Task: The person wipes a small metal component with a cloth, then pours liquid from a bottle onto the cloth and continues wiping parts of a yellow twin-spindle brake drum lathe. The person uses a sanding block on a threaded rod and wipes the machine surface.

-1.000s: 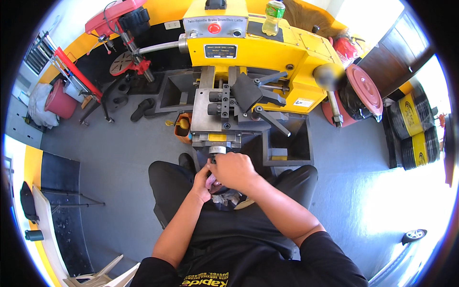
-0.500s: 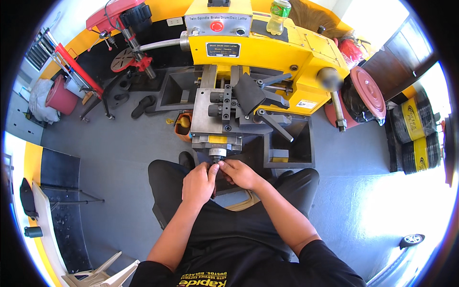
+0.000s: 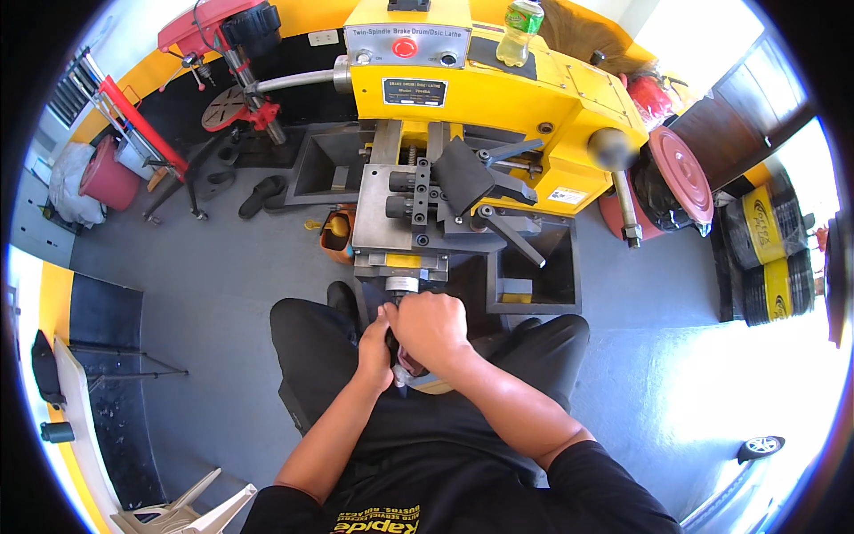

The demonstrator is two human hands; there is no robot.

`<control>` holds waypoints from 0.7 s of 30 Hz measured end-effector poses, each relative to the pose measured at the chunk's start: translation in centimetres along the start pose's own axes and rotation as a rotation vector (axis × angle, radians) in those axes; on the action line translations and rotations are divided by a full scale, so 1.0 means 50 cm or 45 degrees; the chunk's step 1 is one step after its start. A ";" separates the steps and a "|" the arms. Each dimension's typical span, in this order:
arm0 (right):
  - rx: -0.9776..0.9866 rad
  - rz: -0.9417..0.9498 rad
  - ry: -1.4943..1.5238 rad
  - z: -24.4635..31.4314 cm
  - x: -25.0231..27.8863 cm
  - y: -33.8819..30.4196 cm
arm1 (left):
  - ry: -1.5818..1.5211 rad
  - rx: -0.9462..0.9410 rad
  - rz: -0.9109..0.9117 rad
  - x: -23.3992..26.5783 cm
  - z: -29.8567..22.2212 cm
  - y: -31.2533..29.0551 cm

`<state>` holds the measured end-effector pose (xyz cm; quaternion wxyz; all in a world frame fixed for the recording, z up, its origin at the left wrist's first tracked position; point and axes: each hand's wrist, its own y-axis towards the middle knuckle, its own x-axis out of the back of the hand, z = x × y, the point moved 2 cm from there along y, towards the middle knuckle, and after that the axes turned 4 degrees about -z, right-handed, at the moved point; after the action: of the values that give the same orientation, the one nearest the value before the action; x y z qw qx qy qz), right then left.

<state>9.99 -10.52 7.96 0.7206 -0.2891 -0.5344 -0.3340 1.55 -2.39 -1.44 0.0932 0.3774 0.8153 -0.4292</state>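
Observation:
At the front of a yellow brake lathe, both of my hands close around the dark crank handle below a silver dial collar. My right hand wraps over it from above and hides most of it. My left hand grips from the left side, its thumb up against the right hand. Below the hands a small pale, shiny piece shows; what it is I cannot tell. Above the collar sits the steel cross slide with a black tool holder and a lever.
Dark trays flank the slide. An orange container stands on the floor left of it. A red drill press is at the back left, a lidded pink bin at the right. A green-labelled bottle stands on the lathe.
My right hand has turned and moved left over the handle, its back now upward. My left hand has shifted slightly lower, with its thumb now beside the right hand. The view has shifted slightly.

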 end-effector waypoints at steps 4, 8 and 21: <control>0.026 0.035 -0.068 0.006 -0.032 0.013 | -0.201 0.420 0.103 0.004 0.009 -0.009; 0.008 0.057 0.197 -0.005 0.013 -0.005 | -0.166 0.421 0.292 0.076 0.011 0.025; -0.106 0.542 1.413 -0.145 -0.140 -0.011 | 1.783 -1.101 -0.135 -0.018 -0.110 -0.035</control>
<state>12.31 -15.26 -0.64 0.9314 -0.2001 0.0053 -0.3041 1.92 0.79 3.46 -0.3199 0.4494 0.7946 0.2535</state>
